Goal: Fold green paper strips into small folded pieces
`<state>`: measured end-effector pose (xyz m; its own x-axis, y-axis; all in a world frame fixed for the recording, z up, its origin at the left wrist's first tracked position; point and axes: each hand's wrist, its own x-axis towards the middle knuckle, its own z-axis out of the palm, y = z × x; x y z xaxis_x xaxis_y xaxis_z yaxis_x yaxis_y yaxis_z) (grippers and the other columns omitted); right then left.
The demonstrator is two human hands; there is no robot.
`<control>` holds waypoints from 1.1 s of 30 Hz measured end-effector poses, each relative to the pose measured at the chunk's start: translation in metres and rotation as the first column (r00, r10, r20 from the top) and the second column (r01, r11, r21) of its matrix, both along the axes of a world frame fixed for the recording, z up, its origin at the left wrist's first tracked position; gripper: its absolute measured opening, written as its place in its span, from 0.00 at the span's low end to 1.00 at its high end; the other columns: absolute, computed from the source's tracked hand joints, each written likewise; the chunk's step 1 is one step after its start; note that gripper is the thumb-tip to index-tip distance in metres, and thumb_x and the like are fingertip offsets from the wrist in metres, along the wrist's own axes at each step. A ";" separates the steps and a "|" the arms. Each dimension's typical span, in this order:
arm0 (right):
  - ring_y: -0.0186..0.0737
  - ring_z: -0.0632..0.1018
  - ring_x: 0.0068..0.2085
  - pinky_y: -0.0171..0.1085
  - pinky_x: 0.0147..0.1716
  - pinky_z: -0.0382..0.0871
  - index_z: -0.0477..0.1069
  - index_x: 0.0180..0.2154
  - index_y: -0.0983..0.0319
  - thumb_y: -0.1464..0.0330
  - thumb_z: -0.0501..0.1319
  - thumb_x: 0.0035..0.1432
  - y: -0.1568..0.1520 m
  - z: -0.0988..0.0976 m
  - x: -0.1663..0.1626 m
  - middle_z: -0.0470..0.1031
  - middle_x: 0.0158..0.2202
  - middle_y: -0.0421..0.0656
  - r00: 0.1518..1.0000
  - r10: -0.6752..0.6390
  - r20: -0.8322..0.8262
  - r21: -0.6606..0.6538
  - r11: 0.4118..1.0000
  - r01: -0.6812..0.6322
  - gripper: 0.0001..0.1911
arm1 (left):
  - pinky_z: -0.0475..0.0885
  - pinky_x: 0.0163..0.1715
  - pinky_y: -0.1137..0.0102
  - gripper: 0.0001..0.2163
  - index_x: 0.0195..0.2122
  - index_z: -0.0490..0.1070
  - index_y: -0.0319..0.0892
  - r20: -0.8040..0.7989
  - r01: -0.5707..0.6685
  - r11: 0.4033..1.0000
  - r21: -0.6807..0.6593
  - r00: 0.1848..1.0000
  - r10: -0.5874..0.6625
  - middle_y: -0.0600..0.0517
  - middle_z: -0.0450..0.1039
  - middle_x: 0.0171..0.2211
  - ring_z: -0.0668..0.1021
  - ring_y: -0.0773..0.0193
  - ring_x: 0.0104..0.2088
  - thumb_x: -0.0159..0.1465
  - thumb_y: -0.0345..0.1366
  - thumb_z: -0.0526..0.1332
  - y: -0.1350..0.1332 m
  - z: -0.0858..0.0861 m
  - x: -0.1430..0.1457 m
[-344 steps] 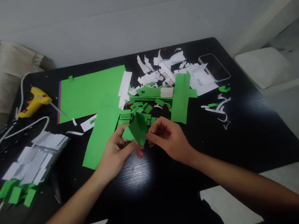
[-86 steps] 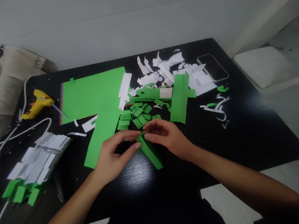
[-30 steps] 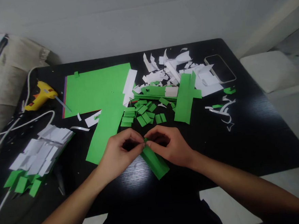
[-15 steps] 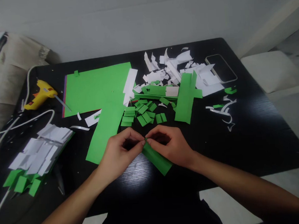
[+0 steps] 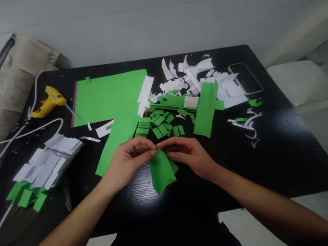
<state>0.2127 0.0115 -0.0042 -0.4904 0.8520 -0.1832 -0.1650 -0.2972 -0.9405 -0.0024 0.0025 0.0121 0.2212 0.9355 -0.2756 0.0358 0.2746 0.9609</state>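
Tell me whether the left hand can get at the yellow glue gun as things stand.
Probably yes: between the left hand and the glue gun lie only flat paper slips and a cable, though that hand pinches the green paper.

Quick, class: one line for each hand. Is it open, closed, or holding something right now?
Left hand: closed, pinching the top of the folded green paper.
Right hand: closed, pinching the same paper.

The left hand (image 5: 127, 161) and right hand (image 5: 190, 156) hide the top corner of the folded green paper (image 5: 161, 172). The white cable (image 5: 20, 134) runs off the left edge.
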 end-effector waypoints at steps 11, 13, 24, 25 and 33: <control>0.40 0.85 0.46 0.43 0.53 0.79 0.85 0.44 0.53 0.67 0.75 0.55 0.002 -0.002 -0.002 0.86 0.43 0.40 0.999 -0.038 0.007 -0.027 0.999 0.038 0.12 | 0.77 0.35 0.74 0.04 0.37 0.80 0.43 -0.025 -0.008 0.992 0.123 1.000 0.011 0.52 0.82 0.33 0.83 0.66 0.34 0.62 0.32 0.71 -0.004 0.003 0.001; 0.41 0.85 0.45 0.44 0.53 0.79 0.85 0.42 0.53 0.67 0.76 0.54 0.003 -0.002 -0.002 0.86 0.42 0.40 0.999 -0.037 -0.001 -0.041 0.998 0.037 0.12 | 0.78 0.34 0.74 0.04 0.38 0.79 0.43 -0.063 0.004 0.987 0.159 0.998 0.006 0.53 0.82 0.32 0.83 0.66 0.33 0.62 0.32 0.71 -0.006 0.002 0.001; 0.41 0.85 0.45 0.41 0.51 0.80 0.86 0.38 0.54 0.66 0.78 0.50 0.005 -0.002 -0.001 0.86 0.41 0.41 0.998 -0.024 -0.052 -0.031 0.999 0.023 0.11 | 0.77 0.35 0.74 0.02 0.39 0.75 0.43 -0.428 0.255 0.808 0.532 0.904 -0.004 0.53 0.80 0.35 0.82 0.66 0.35 0.68 0.30 0.65 -0.008 0.001 -0.008; 0.40 0.85 0.45 0.40 0.50 0.80 0.86 0.38 0.54 0.66 0.78 0.51 0.005 -0.002 -0.001 0.86 0.41 0.41 0.998 -0.024 -0.058 -0.021 1.000 0.023 0.11 | 0.77 0.36 0.74 0.02 0.40 0.75 0.43 -0.441 0.272 0.778 0.567 0.898 0.007 0.52 0.81 0.36 0.82 0.66 0.36 0.69 0.29 0.65 -0.008 0.001 -0.008; 0.39 0.85 0.46 0.40 0.50 0.79 0.86 0.38 0.52 0.68 0.77 0.53 0.005 -0.005 -0.001 0.86 0.42 0.40 0.997 -0.024 -0.069 0.036 0.999 0.026 0.09 | 0.79 0.40 0.72 0.08 0.48 0.73 0.40 -0.519 0.412 0.560 0.719 0.854 0.038 0.48 0.80 0.41 0.83 0.65 0.40 0.70 0.25 0.62 -0.009 0.000 -0.009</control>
<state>0.2117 0.0166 -0.0088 -0.4790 0.8697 -0.1187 -0.2361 -0.2579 -0.9369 -0.0116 -0.0063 0.0117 0.4869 0.7601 0.4303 0.4487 -0.6404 0.6234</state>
